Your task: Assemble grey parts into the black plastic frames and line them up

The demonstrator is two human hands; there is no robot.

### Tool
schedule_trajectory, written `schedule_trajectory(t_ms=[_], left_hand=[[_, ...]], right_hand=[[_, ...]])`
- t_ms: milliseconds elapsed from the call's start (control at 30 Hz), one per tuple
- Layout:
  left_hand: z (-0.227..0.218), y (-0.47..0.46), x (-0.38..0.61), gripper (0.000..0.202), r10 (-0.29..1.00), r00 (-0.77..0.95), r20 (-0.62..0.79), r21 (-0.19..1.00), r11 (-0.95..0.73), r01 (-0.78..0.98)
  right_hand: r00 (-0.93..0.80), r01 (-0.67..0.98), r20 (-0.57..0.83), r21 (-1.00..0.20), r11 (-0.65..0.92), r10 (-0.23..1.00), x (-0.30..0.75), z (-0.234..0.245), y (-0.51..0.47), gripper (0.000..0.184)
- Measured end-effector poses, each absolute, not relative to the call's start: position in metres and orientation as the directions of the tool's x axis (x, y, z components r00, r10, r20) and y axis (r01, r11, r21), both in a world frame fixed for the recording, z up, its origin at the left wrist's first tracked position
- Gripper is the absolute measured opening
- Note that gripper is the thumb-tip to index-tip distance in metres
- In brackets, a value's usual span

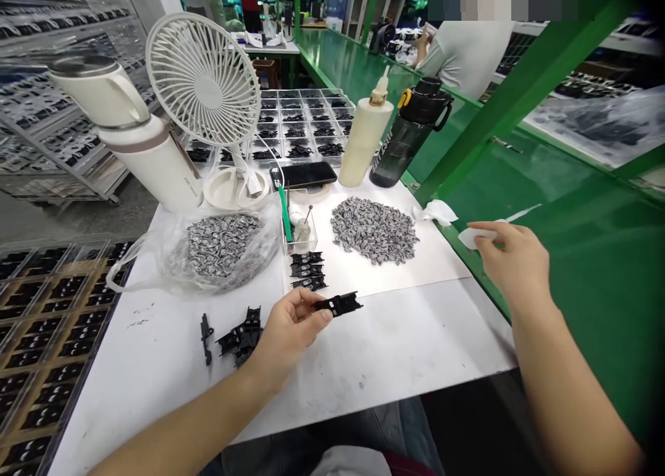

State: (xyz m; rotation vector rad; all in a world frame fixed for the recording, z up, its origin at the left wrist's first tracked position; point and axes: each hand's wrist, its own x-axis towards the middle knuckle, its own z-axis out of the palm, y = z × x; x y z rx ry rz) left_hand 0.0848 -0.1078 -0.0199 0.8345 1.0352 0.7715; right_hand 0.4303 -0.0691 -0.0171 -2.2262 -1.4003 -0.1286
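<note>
My left hand [288, 330] pinches a black plastic part [340, 304] by its left end, above the front of the white table. Just beyond it, several similar black parts [307, 269] stand in a short column, with small grey pieces on them. Left of my wrist lie a loose heap of black parts [244, 336] and a single narrow one [206, 339]. Over the table's right edge, my right hand [517, 258] is closed on a small white dropper-like thing [470, 238]; a thin white tip shows beyond the fingers. Its exact kind is unclear. A crumpled white tissue [439, 211] lies nearby.
Grey small pieces form a pile [374, 230] on white paper and fill a plastic bag [223, 247]. Behind stand a fan [208, 91], white flask [150, 157], phone [306, 175], squeeze bottle [366, 140] and dark drink bottle [405, 140]. A green post [493, 116] rises at right.
</note>
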Motion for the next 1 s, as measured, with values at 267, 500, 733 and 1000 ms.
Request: schedule_trajectory(t_ms=[267, 500, 733, 1000], left_hand=[[-0.015, -0.123, 0.081, 0.010, 0.962, 0.243, -0.127, 0.991, 0.111, 0.080], [-0.016, -0.117, 0.085, 0.014, 0.918, 0.290, -0.270, 0.958, 0.288, -0.018], [-0.018, -0.106, 0.082, 0.022, 0.775, 0.347, -0.528, 0.757, 0.615, -0.222], [-0.024, -0.104, 0.081, 0.023, 0.779, 0.323, -0.538, 0.728, 0.622, -0.288]], right_hand=[[0.405, 0.906, 0.279, -0.254, -0.340, 0.871, 0.425, -0.034, -0.064, 0.029], [0.406, 0.911, 0.577, -0.317, -0.265, 0.708, 0.411, -0.025, -0.074, 0.022], [-0.014, 0.585, 0.268, -0.779, 0.226, 0.963, 0.287, 0.006, -0.042, 0.031], [-0.158, 0.460, 0.303, -0.819, 0.341, 0.940, 0.214, 0.011, 0.013, 0.027]])
